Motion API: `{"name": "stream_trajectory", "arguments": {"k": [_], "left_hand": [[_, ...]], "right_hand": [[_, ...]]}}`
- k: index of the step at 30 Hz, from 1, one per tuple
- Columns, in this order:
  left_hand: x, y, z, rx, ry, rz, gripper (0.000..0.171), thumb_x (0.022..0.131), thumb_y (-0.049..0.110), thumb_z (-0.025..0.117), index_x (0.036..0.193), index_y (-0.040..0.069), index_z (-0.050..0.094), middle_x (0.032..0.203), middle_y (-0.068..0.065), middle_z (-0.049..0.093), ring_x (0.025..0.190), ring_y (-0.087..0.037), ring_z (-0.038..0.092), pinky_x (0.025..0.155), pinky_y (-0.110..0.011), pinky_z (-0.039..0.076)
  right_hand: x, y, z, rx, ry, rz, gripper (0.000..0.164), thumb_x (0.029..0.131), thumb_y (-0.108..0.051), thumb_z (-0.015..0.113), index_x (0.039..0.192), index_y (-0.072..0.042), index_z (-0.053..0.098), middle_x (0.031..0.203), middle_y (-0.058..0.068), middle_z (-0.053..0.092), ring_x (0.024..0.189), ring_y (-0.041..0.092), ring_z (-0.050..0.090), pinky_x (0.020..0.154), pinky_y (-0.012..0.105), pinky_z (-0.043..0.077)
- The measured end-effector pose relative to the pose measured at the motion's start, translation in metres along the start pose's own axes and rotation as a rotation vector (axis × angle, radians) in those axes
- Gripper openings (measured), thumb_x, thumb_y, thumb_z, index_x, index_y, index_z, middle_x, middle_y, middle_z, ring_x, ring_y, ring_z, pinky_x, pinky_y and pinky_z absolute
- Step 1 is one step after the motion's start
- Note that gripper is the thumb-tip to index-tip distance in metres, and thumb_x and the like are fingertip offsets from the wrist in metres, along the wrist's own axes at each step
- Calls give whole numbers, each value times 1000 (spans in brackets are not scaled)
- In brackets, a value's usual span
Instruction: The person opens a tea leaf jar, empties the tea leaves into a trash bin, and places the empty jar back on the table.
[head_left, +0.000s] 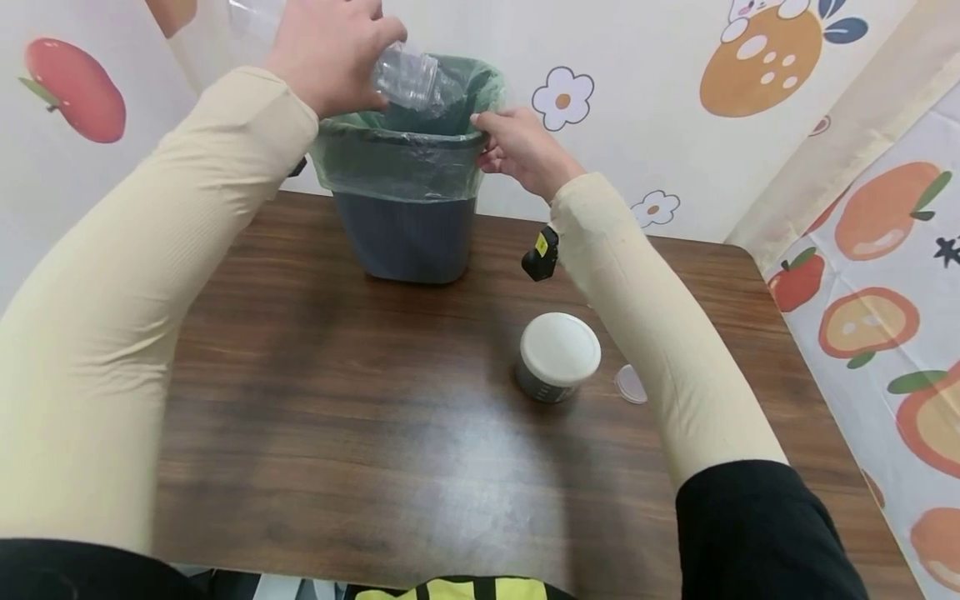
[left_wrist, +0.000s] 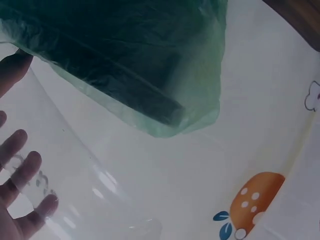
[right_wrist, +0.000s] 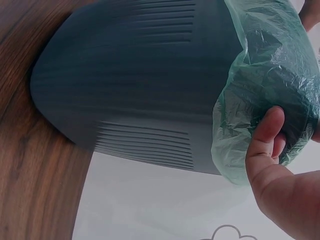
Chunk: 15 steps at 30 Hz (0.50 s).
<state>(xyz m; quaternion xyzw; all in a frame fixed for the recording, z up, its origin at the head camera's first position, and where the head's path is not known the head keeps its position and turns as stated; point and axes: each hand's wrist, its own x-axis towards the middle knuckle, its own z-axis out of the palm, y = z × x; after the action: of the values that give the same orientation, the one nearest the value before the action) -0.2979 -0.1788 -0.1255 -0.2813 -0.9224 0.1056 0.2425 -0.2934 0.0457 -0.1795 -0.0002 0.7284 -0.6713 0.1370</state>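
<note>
A dark blue-grey trash bin (head_left: 408, 237), lined with a translucent green bag (head_left: 397, 171), stands at the back of the table. My left hand (head_left: 330, 54) grips a clear plastic bottle (head_left: 402, 75), tilted with its wide threaded mouth over the bin's opening. In the left wrist view, fingers (left_wrist: 32, 162) lie around the bottle's see-through body. At the bin's right rim, my right hand (head_left: 525, 150) pinches the folded-over edge of the bag; the right wrist view shows the thumb (right_wrist: 267, 130) against the green film. What lies inside the bin is hidden.
A tub with a white lid (head_left: 561, 348) stands on the brown wooden table (head_left: 337, 417), right of centre. Beside it lies a small pale round cap (head_left: 631, 384), near my right forearm. A patterned cloth wall rises behind and at both sides.
</note>
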Motion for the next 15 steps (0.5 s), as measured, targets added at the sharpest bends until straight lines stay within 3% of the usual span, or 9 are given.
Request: {"name": "stream_trajectory", "arguments": {"k": [5, 10, 12, 15], "left_hand": [[-2, 3, -5, -83, 7, -81, 64, 74, 27, 78, 125, 0, 51, 119, -27, 53, 115, -45, 44, 102, -59, 25], [-8, 8, -11, -176, 58, -136, 64, 78, 29, 77, 126, -4, 51, 127, -25, 52, 123, -43, 40, 107, -56, 19], [-10, 9, -13, -203, 77, -148, 66, 79, 30, 77, 129, -4, 51, 132, -24, 50, 126, -42, 38, 109, -55, 17], [-15, 11, -18, -235, 105, -153, 68, 80, 33, 75, 131, -3, 50, 135, -22, 48, 129, -39, 36, 109, -54, 14]], "right_hand": [[-2, 3, -5, 23, -10, 13, 35, 96, -31, 56, 115, -2, 52, 81, 9, 42, 63, 20, 49, 63, 25, 48], [-6, 11, -16, 53, -1, 11, 58, 94, -46, 55, 142, -19, 37, 94, 10, 45, 67, 22, 53, 65, 27, 48], [-8, 14, -21, 75, 7, 4, 59, 94, -45, 54, 145, -24, 34, 98, 10, 43, 67, 22, 53, 66, 27, 49], [-13, 17, -30, 101, 19, -2, 57, 95, -42, 54, 144, -20, 35, 100, 11, 43, 67, 23, 52, 65, 26, 49]]}}
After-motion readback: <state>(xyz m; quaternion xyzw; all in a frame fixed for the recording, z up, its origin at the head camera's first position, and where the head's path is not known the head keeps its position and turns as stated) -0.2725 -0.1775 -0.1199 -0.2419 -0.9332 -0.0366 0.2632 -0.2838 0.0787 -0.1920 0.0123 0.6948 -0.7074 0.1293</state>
